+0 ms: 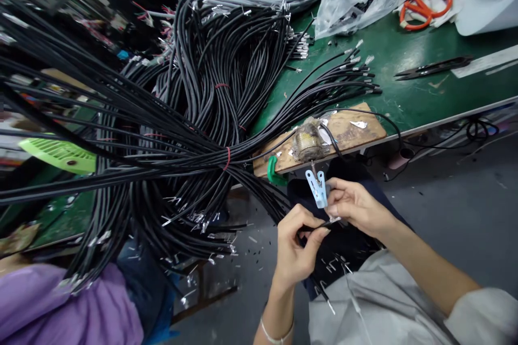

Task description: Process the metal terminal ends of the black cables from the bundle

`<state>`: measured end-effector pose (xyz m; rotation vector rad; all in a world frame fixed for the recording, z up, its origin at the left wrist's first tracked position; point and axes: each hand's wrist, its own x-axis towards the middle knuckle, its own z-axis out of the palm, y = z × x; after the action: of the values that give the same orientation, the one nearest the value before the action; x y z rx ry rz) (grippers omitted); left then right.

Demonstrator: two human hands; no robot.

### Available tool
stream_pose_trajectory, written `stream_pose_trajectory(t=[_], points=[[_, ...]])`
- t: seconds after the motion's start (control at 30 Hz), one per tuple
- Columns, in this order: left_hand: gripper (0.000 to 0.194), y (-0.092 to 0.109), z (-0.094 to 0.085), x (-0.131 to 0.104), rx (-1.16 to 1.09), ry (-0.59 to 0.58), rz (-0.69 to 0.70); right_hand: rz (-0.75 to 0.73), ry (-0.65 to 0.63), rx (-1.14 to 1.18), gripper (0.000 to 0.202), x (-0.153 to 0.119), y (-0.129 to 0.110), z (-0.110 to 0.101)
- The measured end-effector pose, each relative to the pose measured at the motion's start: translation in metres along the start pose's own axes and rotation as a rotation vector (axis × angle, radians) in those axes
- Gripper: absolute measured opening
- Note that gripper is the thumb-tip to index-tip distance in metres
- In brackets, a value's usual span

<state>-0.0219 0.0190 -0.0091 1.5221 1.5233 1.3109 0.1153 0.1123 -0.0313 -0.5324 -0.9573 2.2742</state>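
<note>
My left hand (pixel 299 240) grips a black cable (pixel 324 225) near its end, thumb and index finger pressed on it. At the pale, stripped end (pixel 335 219) of that cable, the fingertips of my right hand (pixel 358 207) are pinched together; what exactly lies between them is partly hidden. A light blue clothespin (pixel 317 188) hangs just above my fingers. It is fixed to the shaft of a small motor (pixel 308 139), which sits on a wooden board (pixel 356 121) at the bench edge.
Large bundles of black cables (pixel 210 64) cover the bench's left side. A green clamp (pixel 275 171) grips the board. Orange-handled scissors (pixel 424 9), dark snips (pixel 433 68) and a plastic bag (pixel 360 0) lie to the right. A co-worker's purple sleeve (pixel 68 307) shows at lower left.
</note>
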Motion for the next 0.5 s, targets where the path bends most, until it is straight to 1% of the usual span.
stream_pose_trajectory(t=[0.07, 0.13, 0.17, 0.23, 0.27, 0.3, 0.37, 0.43, 0.5], points=[[0.01, 0.0, 0.001, -0.003, 0.016, 0.024, 0.02, -0.053, 0.108, -0.085, 0.026, 0.009, -0.008, -0.001], [0.009, 0.001, 0.0, -0.005, 0.001, 0.046, 0.057, -0.119, 0.202, -0.236, 0.029, 0.018, -0.017, 0.001], [0.008, 0.001, -0.001, -0.006, -0.014, 0.066, 0.078, -0.145, 0.225, -0.324, 0.033, 0.022, -0.02, 0.003], [0.009, 0.0, -0.002, -0.006, -0.059, 0.125, 0.106, -0.141, 0.214, -0.429, 0.04, 0.028, -0.024, 0.009], [0.01, 0.0, -0.002, -0.004, -0.083, 0.156, 0.105, -0.117, 0.192, -0.412, 0.043, 0.03, -0.024, 0.012], [0.012, 0.0, -0.001, -0.003, -0.103, 0.182, 0.096, -0.089, 0.169, -0.349, 0.044, 0.032, -0.023, 0.015], [0.013, 0.0, 0.001, 0.002, -0.126, 0.211, 0.061, -0.04, 0.135, -0.141, 0.046, 0.034, -0.016, 0.018], [0.012, 0.0, 0.004, 0.006, -0.132, 0.208, 0.029, -0.011, 0.115, 0.057, 0.045, 0.035, -0.008, 0.019], [0.011, 0.0, 0.008, 0.008, -0.138, 0.191, -0.004, 0.006, 0.092, 0.181, 0.043, 0.035, -0.001, 0.019]])
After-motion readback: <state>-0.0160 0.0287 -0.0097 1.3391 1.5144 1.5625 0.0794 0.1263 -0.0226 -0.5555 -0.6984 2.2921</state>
